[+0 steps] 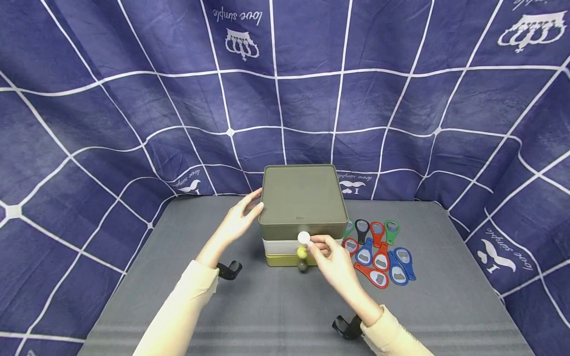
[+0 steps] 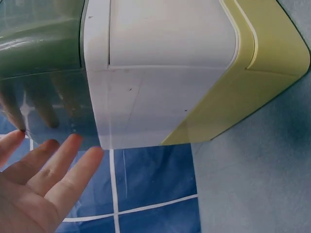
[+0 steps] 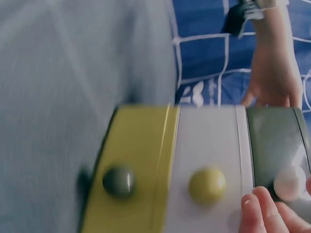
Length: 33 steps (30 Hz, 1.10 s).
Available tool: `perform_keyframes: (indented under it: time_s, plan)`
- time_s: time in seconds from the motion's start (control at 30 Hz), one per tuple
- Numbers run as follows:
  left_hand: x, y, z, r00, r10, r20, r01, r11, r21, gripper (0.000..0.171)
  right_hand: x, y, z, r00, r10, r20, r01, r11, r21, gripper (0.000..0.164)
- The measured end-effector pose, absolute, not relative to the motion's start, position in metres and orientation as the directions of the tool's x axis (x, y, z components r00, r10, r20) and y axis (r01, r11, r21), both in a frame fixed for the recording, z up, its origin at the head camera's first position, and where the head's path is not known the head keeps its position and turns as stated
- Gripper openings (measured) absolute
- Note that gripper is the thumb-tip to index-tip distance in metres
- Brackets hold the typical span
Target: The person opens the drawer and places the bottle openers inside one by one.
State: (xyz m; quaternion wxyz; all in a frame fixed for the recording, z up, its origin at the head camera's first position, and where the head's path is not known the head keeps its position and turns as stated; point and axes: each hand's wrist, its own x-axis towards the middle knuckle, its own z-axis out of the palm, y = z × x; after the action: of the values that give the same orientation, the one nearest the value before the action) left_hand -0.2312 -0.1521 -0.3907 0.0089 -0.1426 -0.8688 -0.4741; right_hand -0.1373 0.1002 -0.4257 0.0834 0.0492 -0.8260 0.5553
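Note:
A three-tier drawer box (image 1: 305, 195) stands mid-table: dark green on top, white in the middle, yellow below. Each drawer front bears a round knob. My right hand (image 1: 336, 264) pinches the white knob (image 1: 304, 238) of the top drawer between thumb and fingers. Below it are the yellow knob (image 1: 302, 252) and the dark green knob (image 1: 302, 266). My left hand (image 1: 233, 225) is at the box's left side, fingers fairly straight and spread. In the left wrist view its fingertips lie against or just beside the green tier's glossy side (image 2: 48, 107).
Right of the box lie several bottle openers with red (image 1: 381, 257), blue (image 1: 403, 264), black (image 1: 362, 230) and green (image 1: 392, 231) handles. A blue white-lined cloth (image 1: 307, 104) hangs behind the grey table (image 1: 276, 316). Black straps (image 1: 229, 270) are at both wrists.

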Motion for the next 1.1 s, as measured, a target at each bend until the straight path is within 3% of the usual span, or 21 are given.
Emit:
perform_keyframes:
  time_s: [0.1,0.2,0.33,0.53,0.87,1.1]
  plan:
    - [-0.233,-0.151,-0.393,-0.960,0.244,0.137,0.236,0.444,0.865,0.053,-0.141,0.093,-0.429,-0.999,-0.011,0.030,-0.031,0.141,-0.989,0.023]
    - [-0.235,-0.150,-0.394,-0.959,0.256,0.118,0.211,0.376,0.902,0.054,-0.143,0.088,-0.429,-0.995,-0.048,-0.085,0.088,-0.065,-0.994,0.030]
    - [-0.236,-0.148,-0.391,-0.965,0.245,0.093,0.173,0.331,0.928,0.054,-0.144,0.083,-0.426,-0.974,-0.097,-0.203,0.223,-0.289,-0.931,0.033]
    - [-0.235,-0.145,-0.387,-0.974,0.220,0.060,0.140,0.370,0.918,0.054,-0.147,0.076,-0.421,-0.947,-0.123,-0.296,0.313,-0.550,-0.774,0.016]
    - [-0.236,-0.144,-0.386,-0.967,0.247,0.057,0.139,0.331,0.933,0.053,-0.136,0.074,-0.421,-0.944,-0.093,-0.316,0.307,-0.597,-0.741,0.013]
    - [-0.236,-0.145,-0.385,-0.967,0.246,0.059,0.140,0.327,0.935,0.053,-0.112,0.080,-0.421,-0.930,-0.161,-0.330,0.360,-0.574,-0.736,0.011]
